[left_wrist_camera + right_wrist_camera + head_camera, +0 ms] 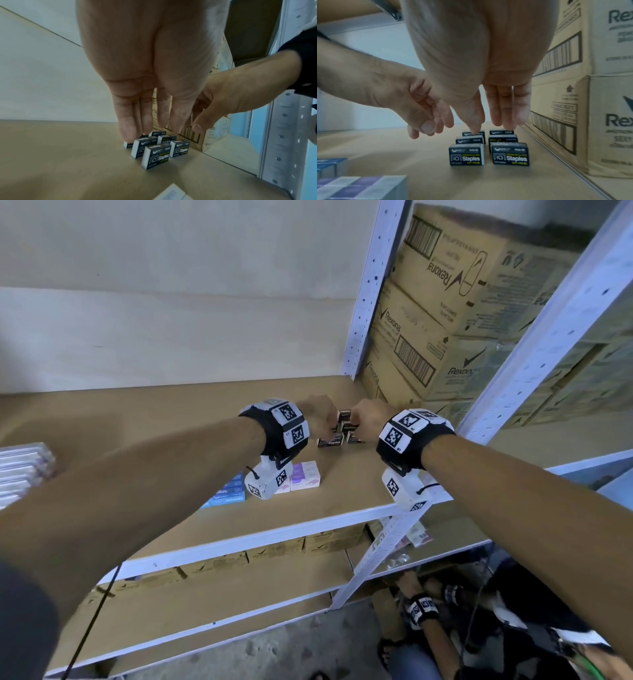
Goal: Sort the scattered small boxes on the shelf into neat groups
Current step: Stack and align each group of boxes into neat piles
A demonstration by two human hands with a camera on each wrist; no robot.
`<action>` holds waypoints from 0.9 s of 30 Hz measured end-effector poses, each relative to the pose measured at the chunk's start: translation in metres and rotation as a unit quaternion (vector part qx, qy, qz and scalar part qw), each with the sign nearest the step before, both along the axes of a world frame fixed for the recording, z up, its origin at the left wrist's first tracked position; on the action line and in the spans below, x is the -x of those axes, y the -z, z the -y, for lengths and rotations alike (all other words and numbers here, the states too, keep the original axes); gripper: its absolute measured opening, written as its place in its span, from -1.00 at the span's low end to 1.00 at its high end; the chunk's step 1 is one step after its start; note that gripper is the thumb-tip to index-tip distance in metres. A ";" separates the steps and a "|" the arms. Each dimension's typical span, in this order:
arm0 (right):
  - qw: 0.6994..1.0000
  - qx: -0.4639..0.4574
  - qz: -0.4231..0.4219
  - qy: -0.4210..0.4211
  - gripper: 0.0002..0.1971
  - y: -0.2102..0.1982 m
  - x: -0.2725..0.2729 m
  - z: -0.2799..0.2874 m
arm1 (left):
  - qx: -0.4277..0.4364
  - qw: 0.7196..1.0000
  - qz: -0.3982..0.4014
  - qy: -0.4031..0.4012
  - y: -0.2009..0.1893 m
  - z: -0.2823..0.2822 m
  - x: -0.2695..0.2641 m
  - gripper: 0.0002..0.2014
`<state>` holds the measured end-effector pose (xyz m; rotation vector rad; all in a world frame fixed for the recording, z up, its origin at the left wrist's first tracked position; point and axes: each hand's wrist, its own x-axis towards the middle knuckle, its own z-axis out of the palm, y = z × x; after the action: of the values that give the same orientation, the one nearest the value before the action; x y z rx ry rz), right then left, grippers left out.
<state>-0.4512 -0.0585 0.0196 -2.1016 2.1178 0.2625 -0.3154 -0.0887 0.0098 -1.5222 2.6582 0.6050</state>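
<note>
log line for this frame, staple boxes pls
stage: tidying black staple boxes | layout: two rows on shelf | left hand: open, fingers at back boxes | right hand: open, fingers over rear boxes

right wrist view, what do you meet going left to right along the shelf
Blue boxes and purple boxes at the left edge → left hand → left column of black staples boxes → right column of black staples boxes → stacked Rexona cartons.
</note>
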 end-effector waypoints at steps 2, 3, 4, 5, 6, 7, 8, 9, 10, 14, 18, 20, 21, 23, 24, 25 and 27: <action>1.000 0.001 -0.005 0.008 -0.72 0.002 0.002 0.001 | 0.005 1.000 0.004 -0.004 0.003 0.002 0.007 -0.69; 1.000 0.000 -0.008 0.008 -0.72 0.004 0.003 0.002 | 0.010 1.000 0.005 -0.007 0.005 0.002 0.010 -0.69; 1.000 -0.001 -0.011 0.007 -0.72 0.005 0.004 0.004 | 0.014 1.000 0.003 -0.010 0.006 0.003 0.012 -0.70; 1.000 -0.004 -0.015 0.006 -0.72 0.007 0.004 0.005 | 0.017 1.000 0.002 -0.013 0.007 0.003 0.014 -0.70; 1.000 -0.005 -0.019 0.007 -0.72 0.009 0.004 0.006 | 0.021 1.000 0.001 -0.015 0.008 0.004 0.015 -0.71; 1.000 -0.006 -0.022 0.011 -0.71 0.011 0.004 0.008 | 0.024 1.000 -0.001 -0.016 0.010 0.005 0.015 -0.71; 1.000 -0.008 -0.021 0.016 -0.71 0.013 0.005 0.009 | 0.028 0.999 -0.002 -0.017 0.010 0.006 0.016 -0.72; 1.000 -0.008 -0.020 0.020 -0.70 0.014 0.005 0.010 | 0.031 0.999 -0.003 -0.019 0.011 0.006 0.017 -0.71; 1.000 -0.010 -0.019 0.023 -0.70 0.015 0.005 0.011 | 0.031 0.999 -0.002 -0.021 0.012 0.007 0.017 -0.71; 0.999 -0.033 -0.026 0.024 -0.70 0.019 0.004 0.015 | 0.010 1.000 0.003 -0.023 0.017 0.012 0.018 -0.71; 0.998 -0.043 -0.026 0.029 -0.68 0.021 0.004 0.020 | 0.007 1.000 0.001 -0.023 0.020 0.015 0.019 -0.72; 0.999 -0.036 -0.023 0.032 -0.70 0.024 0.004 0.022 | 0.017 1.000 0.004 -0.026 0.021 0.015 0.021 -0.71; 0.999 -0.029 -0.020 0.036 -0.71 0.025 0.005 0.022 | 0.017 1.000 0.005 -0.025 0.020 0.016 0.022 -0.71; 0.999 -0.027 -0.012 0.045 -0.71 0.027 0.007 0.023 | 0.012 1.000 0.009 -0.022 0.021 0.017 0.024 -0.71; 0.998 -0.029 -0.005 0.049 -0.70 0.029 0.008 0.024 | 0.009 1.000 0.010 -0.022 0.022 0.018 0.024 -0.71; 0.998 -0.029 0.004 0.051 -0.70 0.030 0.009 0.024 | 0.006 1.000 0.010 -0.025 0.023 0.018 0.024 -0.72; 0.998 -0.022 0.018 0.054 -0.70 0.034 0.010 0.025 | 0.004 1.000 0.011 -0.028 0.023 0.019 0.023 -0.74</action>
<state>-0.4612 -0.0838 -0.0139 -1.9469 2.1749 0.2538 -0.3382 -0.1072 -0.0128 -1.6000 2.6130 0.5773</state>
